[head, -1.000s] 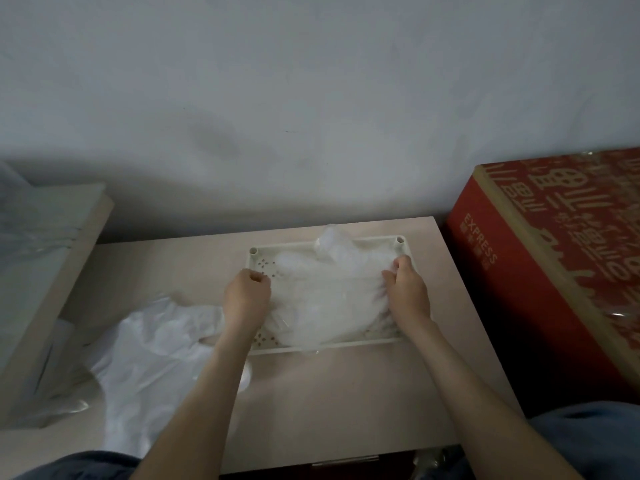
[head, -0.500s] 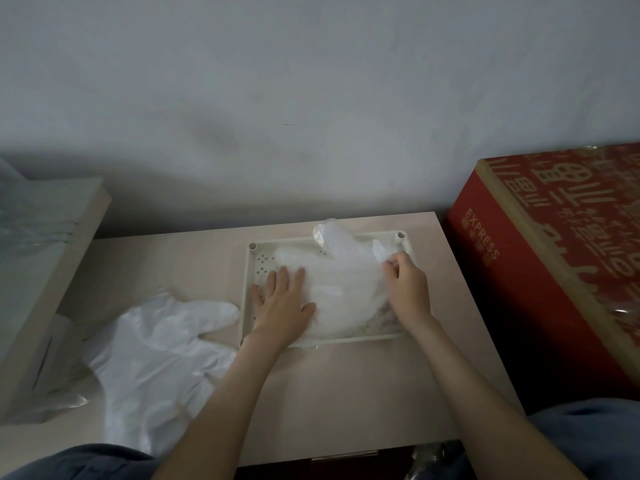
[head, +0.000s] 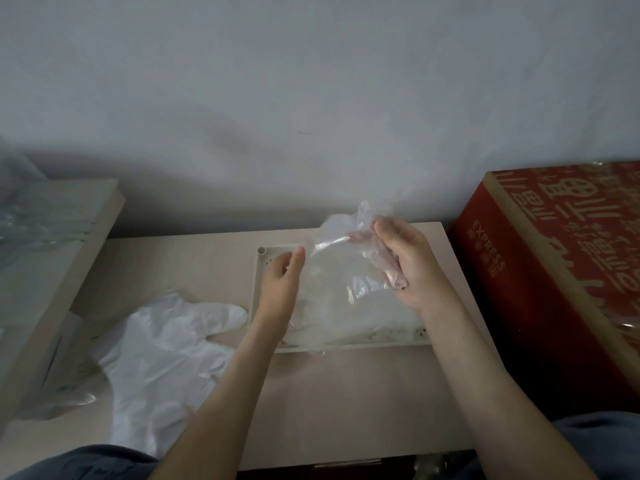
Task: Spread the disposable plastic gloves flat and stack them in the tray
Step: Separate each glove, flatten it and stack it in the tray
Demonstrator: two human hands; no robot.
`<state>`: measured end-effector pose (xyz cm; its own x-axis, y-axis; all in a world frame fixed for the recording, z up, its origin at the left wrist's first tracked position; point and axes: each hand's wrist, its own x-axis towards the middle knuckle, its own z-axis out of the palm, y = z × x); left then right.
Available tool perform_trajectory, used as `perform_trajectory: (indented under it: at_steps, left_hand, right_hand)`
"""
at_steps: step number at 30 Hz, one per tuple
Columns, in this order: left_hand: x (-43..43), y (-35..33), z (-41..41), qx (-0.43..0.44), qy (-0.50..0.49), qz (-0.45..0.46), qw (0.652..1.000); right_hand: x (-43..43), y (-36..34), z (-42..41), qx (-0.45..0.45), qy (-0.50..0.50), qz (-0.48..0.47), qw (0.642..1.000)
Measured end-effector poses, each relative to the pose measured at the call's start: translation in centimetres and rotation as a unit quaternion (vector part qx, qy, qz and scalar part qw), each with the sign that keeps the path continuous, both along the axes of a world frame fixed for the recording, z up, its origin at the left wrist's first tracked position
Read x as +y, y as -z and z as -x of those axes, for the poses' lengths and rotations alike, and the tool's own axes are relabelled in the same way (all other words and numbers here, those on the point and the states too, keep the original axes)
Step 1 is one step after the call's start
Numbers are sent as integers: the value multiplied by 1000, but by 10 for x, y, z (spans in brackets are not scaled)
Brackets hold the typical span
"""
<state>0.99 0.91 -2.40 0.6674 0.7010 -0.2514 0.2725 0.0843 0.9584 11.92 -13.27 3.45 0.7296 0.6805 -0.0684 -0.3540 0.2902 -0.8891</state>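
Note:
A white perforated tray [head: 257, 289] lies on the pale table near the wall, with a pile of clear plastic gloves [head: 346, 317] in it. Both my hands are raised above the tray and hold one clear glove [head: 332, 251] stretched between them. My left hand [head: 282, 282] pinches its left edge with the fingertips. My right hand [head: 405, 261] grips its right side, and its curled fingers show pink through the film. More whitish gloves [head: 166, 341] lie spread on the table left of the tray.
A big red cardboard box [head: 554, 258] stands close against the table's right side. A pale board [head: 59, 258] with clear plastic on it leans at the left. The grey wall is right behind the tray. Bare table [head: 346, 403] lies in front of the tray.
My left hand lay flat on the pile in the tray and the right held the glove's corner. Both hands have since risen, lifting one glove off the pile.

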Motion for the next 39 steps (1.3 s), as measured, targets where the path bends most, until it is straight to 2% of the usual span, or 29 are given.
perform_trajectory:
  at_steps: [3, 6, 9, 11, 12, 14, 17, 22, 26, 28, 31, 32, 34, 35, 37, 39]
  left_hand:
    - [4, -16, 3, -57, 80, 179, 979]
    - [13, -14, 10, -115, 153, 283, 940]
    - [23, -11, 14, -146, 168, 248, 943]
    - [26, -8, 15, -130, 159, 254, 945]
    - [27, -7, 15, -103, 149, 236, 955]
    - [24, -7, 14, 1, 121, 146, 982]
    - [26, 4, 16, 100, 91, 34, 990]
    - [41, 19, 17, 156, 7, -2, 988]
    - [37, 17, 16, 151, -47, -2, 987]
    - [34, 17, 16, 148, -85, -54, 984]
    - [24, 22, 12, 133, -113, -275, 946]
    - [17, 23, 10, 99, -74, -357, 926]
    - [3, 31, 5, 61, 78, -472, 876]
    - [-4, 35, 4, 78, 173, -503, 843]
    - [-12, 47, 5, 170, 317, -525, 771]
    - [-13, 57, 7, 264, 372, -509, 730]
  right_hand:
    - [2, -16, 2, 33, -89, -122, 988]
    - [1, -13, -5, 56, -37, -84, 994]
    - [-3, 2, -12, 16, 45, 27, 998]
    - [-7, 19, -14, -26, 81, 112, 990]
    - [-9, 27, -14, -44, 95, 157, 982]
    - [-12, 41, -14, -91, 115, 242, 959]
    - [-16, 62, -16, -177, 124, 343, 914]
    - [-18, 85, -21, -237, 133, 401, 875]
    - [-20, 91, -21, -266, 131, 429, 853]
    - [-20, 95, -22, -278, 131, 440, 844]
    - [-21, 102, -23, -275, 141, 463, 831]
    - [-22, 104, -23, -276, 140, 475, 824]
    - [-20, 105, -20, -301, 137, 508, 795]
    - [-18, 104, -19, -326, 142, 523, 775]
    - [-15, 103, -14, -416, 159, 538, 716]
    - [-14, 105, -12, -524, 171, 551, 626]
